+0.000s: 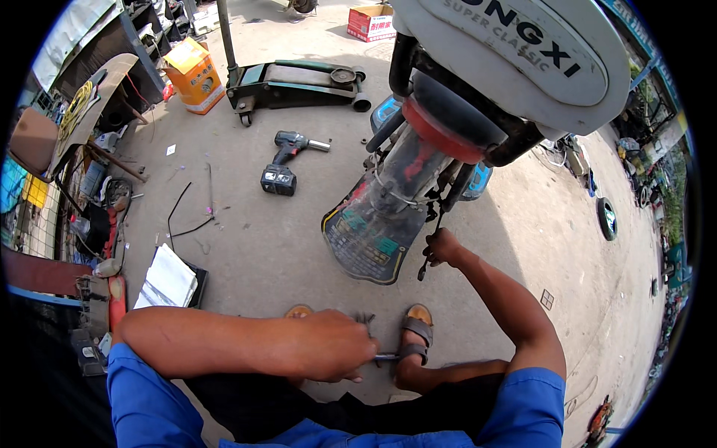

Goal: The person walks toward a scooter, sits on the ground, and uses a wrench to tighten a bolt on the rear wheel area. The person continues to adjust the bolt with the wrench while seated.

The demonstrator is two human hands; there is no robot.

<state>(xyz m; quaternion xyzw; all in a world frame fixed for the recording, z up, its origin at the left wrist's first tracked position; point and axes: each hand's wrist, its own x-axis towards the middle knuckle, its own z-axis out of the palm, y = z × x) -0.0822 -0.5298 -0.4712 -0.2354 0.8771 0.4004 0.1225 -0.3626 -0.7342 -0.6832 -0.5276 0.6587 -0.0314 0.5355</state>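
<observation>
My right hand (442,247) is closed around a slim dark wrench (423,272), whose upper end reaches up beside the rear of a motorcycle. Below it, in front of my lap, my left hand (337,345) is closed on a metal rod-like tool (386,357). Part of that tool pokes out to the right of the fist; its exact kind is hidden. The motorcycle's dark mudflap (371,235) hangs between my hands and a grey-white top box (515,48). A red tail light (441,134) sits under the box.
A cordless impact wrench (282,168) lies left of the motorcycle. Farther back are a green floor jack (295,86) and an orange-yellow carton (194,75). White papers (166,278) rest near my left elbow. Stacked clutter and a chair (37,142) line the left side.
</observation>
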